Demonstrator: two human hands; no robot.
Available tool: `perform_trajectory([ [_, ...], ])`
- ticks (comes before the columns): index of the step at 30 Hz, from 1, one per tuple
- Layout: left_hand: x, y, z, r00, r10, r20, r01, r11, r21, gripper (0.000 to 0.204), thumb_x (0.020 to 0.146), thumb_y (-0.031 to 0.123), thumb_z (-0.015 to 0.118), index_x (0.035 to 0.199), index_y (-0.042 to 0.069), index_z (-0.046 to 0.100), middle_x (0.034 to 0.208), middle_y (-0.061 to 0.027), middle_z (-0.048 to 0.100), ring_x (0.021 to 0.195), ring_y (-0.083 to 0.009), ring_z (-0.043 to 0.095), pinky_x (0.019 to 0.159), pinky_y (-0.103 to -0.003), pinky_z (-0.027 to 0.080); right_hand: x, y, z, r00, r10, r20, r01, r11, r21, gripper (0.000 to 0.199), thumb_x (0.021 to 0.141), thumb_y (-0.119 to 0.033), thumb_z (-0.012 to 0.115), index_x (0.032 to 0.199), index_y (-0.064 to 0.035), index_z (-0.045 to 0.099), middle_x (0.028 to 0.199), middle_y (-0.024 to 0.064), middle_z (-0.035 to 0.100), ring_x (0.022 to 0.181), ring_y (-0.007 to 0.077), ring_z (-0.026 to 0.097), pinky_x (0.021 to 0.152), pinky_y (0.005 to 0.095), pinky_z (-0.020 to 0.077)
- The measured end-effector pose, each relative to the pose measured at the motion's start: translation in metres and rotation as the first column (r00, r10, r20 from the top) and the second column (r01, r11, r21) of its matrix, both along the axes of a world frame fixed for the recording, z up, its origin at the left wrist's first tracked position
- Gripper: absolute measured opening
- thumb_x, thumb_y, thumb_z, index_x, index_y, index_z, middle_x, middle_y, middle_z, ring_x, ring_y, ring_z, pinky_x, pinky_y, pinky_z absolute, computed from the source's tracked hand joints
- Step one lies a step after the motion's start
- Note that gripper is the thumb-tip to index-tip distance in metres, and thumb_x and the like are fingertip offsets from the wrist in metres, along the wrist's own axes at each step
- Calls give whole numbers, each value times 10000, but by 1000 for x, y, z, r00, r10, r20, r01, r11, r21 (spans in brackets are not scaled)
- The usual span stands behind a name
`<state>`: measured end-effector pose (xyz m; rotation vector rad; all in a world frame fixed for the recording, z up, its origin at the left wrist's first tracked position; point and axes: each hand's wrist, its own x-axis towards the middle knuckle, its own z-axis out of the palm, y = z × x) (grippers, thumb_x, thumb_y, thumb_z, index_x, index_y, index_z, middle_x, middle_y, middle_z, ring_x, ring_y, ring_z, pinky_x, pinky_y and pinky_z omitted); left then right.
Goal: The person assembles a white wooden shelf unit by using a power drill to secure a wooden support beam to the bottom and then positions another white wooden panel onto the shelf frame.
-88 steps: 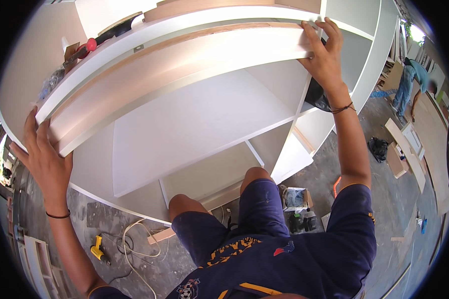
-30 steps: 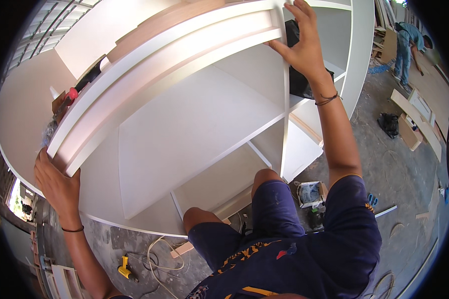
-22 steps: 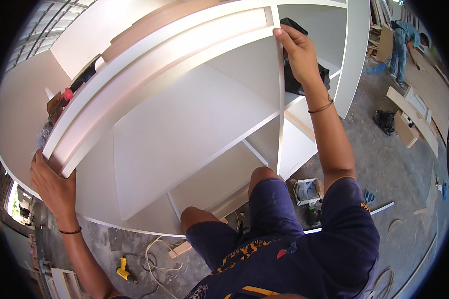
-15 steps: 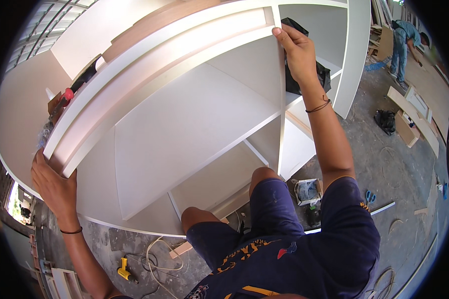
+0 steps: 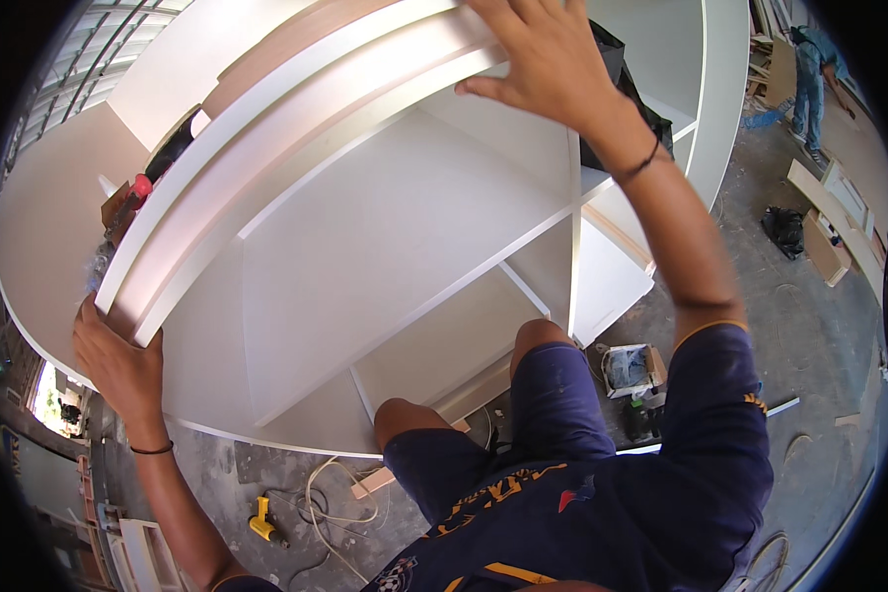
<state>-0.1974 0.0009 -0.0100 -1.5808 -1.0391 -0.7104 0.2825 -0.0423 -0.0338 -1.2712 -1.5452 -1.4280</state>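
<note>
A long white channel-shaped board (image 5: 296,163) lies across the upper part of a white cabinet with open compartments (image 5: 395,227). Its left end is in the grip of my left hand (image 5: 123,367), with the thumb on the near edge and the fingers round the far one. Over the board's right end, my right hand (image 5: 553,69) is spread, thumb well apart from the fingers. Some of its fingertips run out of the picture at the top, and whether it touches the board I cannot tell. A black plastic bag (image 5: 612,59) shows behind the right wrist.
Below left, a yellow power tool (image 5: 263,520) lies on the concrete floor beside a loose cable (image 5: 316,493). An open box (image 5: 629,370) stands right of my knees. Further right are a black bag (image 5: 783,231), wooden boards (image 5: 839,222) and another person (image 5: 809,84) bending over.
My right hand has let go of the board's right end, spread its fingers and moved up and left. My left hand keeps its grip. The view has shifted slightly.
</note>
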Motion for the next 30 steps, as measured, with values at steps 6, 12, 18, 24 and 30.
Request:
perform_trajectory([
  [6, -1, -1, -1, 999, 32, 14, -33, 999, 20, 901, 568, 129, 842, 1323, 39, 358, 1209, -162, 498, 1141, -355, 467, 971, -451, 352, 9, 11, 17, 989, 128, 73, -126, 991, -35, 720, 653, -285, 764, 1257, -36, 461, 1148, 154, 508, 1150, 320, 456, 1040, 606, 261],
  [12, 21, -7, -12, 998, -56, -2, 56, 987, 152, 882, 609, 179, 837, 1335, 40, 357, 1249, -173, 483, 1174, -357, 450, 989, -457, 337, 9, 12, 18, 984, 127, 124, -128, 992, 2, 669, 649, -293, 758, 1203, -36, 485, 1112, 150, 513, 1112, 321, 461, 1028, 576, 267],
  [18, 96, -29, -97, 569, -591, 572, 819, 474, -325, 774, 793, 402, 708, 1352, 10, 342, 1275, -202, 499, 1180, -342, 489, 928, -414, 411, 7, 10, 18, 990, 110, 86, -110, 994, -8, 653, 663, -296, 752, 1203, -47, 481, 1116, 142, 511, 1117, 310, 462, 1021, 576, 268],
  [24, 193, 0, -56, -473, 219, 853, 750, -408, 521, 528, 924, 360, 562, 1286, 4, 413, 1274, -206, 494, 1159, -371, 527, 996, -467, 437, 4, 11, 16, 995, 93, 44, -91, 995, -37, 683, 666, -320, 760, 1228, -64, 468, 1135, 128, 512, 1129, 292, 475, 1036, 583, 259],
  [30, 224, 6, -49, -549, 92, 831, 790, -269, 551, 436, 926, 267, 554, 1228, -26, 440, 1209, -199, 519, 1087, -366, 577, 961, -435, 490, 5, 12, 15, 996, 82, 47, -82, 997, 6, 676, 680, -320, 752, 1237, -70, 463, 1150, 122, 511, 1138, 283, 475, 1034, 587, 260],
])
